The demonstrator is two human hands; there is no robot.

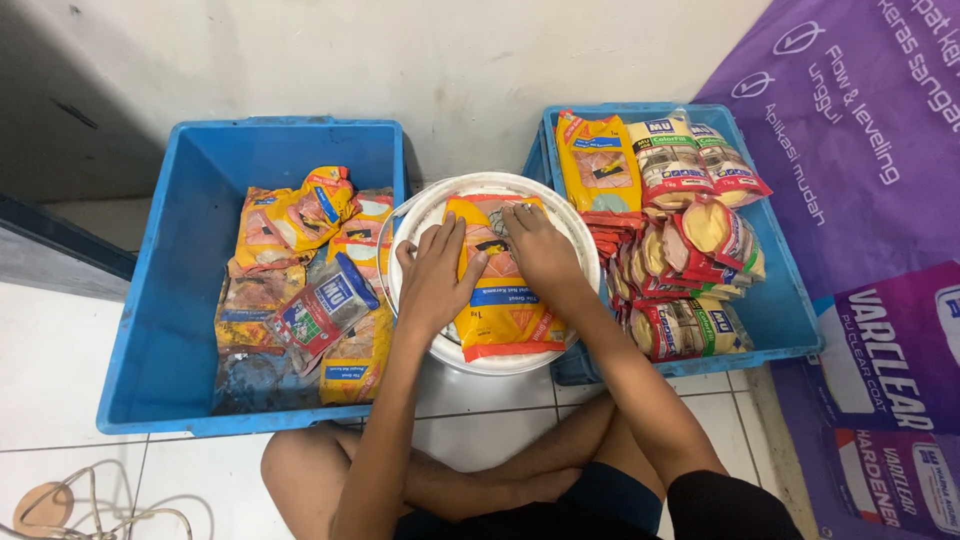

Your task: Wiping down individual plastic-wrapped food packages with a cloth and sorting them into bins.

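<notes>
A person sits cross-legged on the tiled floor (60,350) between two blue plastic crates, with a white bucket (430,215) directly ahead. A yellow powder pouch (500,305) lies flat across the bucket's top, so the rim bears it and both hands can work on it from above. The left hand (432,280) lies spread over the pouch's left edge, fingers extended and pressing down rather than curled around it, which seems to keep the pouch from sliding. The right hand (535,245) rests on the pouch's upper right part, fingers bent toward a small grey thing there; whether it pinches that thing or merely touches it cannot be told.

The left crate (160,300) holds loose, crumpled, dirty-looking pouches (300,290) heaped in its right half. The right crate (780,310) holds cleaner pouches (680,250) stacked on edge in tidy rows, with three lying flat at the back. A purple printed banner (860,200) hangs at the right, and a tangle of pale cord (90,505) lies on the floor at lower left.
</notes>
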